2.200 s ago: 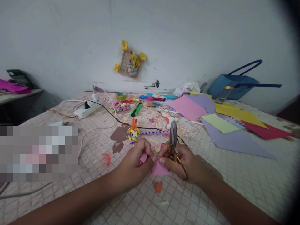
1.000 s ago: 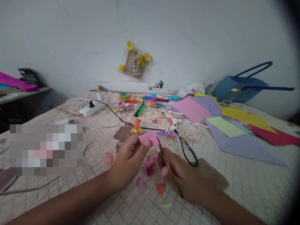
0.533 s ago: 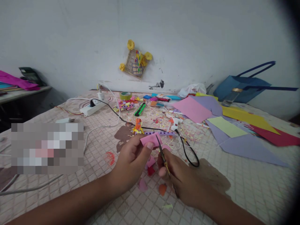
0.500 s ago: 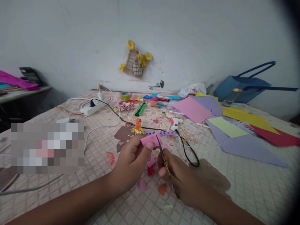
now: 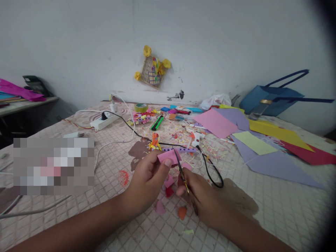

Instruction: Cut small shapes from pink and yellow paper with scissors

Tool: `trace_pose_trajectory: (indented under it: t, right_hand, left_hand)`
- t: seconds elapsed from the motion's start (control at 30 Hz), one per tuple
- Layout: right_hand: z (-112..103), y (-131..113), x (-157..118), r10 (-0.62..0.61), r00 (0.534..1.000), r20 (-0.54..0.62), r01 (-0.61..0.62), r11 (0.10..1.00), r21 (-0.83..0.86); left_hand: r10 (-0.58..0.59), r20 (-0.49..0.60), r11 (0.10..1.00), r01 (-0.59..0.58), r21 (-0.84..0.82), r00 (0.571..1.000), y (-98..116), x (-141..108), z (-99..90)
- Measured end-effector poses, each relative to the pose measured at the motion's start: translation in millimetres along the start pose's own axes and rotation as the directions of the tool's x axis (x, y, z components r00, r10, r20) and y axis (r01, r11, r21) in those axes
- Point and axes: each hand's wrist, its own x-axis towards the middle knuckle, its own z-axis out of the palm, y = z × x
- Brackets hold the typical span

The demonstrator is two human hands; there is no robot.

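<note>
Your left hand (image 5: pixel 145 180): thumb pressed flat on the near face of the pink paper (image 5: pixel 165 157), fingers curled behind it. A pinch grip, little gap between thumb and fingers. Paper juts out past the thumb, toward your other hand.

Your right hand (image 5: pixel 204 197): fingers wrapped round the handles of the scissors (image 5: pixel 184 179), blades reaching up to the free end of the paper. How wide the blades stand, the view does not tell.

Under and between your hands, on the cloth (image 5: pixel 141 231): a pink scrap (image 5: pixel 168 181) with a red scrap (image 5: pixel 169 191) just beside it. Nearer you, a mauve scrap (image 5: pixel 160 207); an orange scrap (image 5: pixel 182 212) below your right fingers. Beyond your left fingertips, the dotted strip (image 5: pixel 183 149). Past your right hand, the glue gun (image 5: pixel 195 140), its cord looping down close to your knuckles.

Against about two seconds back: both your thumbs met over pink paper then, scissors sticking up from your right hand; now the hands are apart, blades at the paper. Against half a second back: blade tip slightly further across the paper, handles a touch higher; left hand hardly moved.
</note>
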Motion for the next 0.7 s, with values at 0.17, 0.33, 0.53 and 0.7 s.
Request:
trace_pose_trajectory:
  t: [0.17,0.33,0.53,0.7]
  right_hand:
    - [0.1,3.5,1.0,-0.031,0.999,-0.027,0.030,0.999,-0.029]
    - [1.6,6.4,1.3,-0.039,0.999,-0.033,0.038,0.999,-0.023]
    - [0.1,7.4,2.5,-0.027,0.999,-0.033,0.026,0.999,-0.035]
    - [-1.7,7.7,6.1,-0.026,0.999,-0.036,0.025,0.999,-0.037]
  left_hand:
    - [0.021,-0.015,1.000,-0.022,-0.010,1.000,-0.3,0.3,1.1]
    - [0.008,0.006,1.000,-0.008,-0.030,1.000,-1.5,-0.8,1.3]
    - [0.010,0.016,1.000,-0.010,0.000,1.000,-2.7,0.9,0.5]
    - [0.032,0.003,0.999,-0.032,0.015,0.999,-4.7,2.1,0.3]
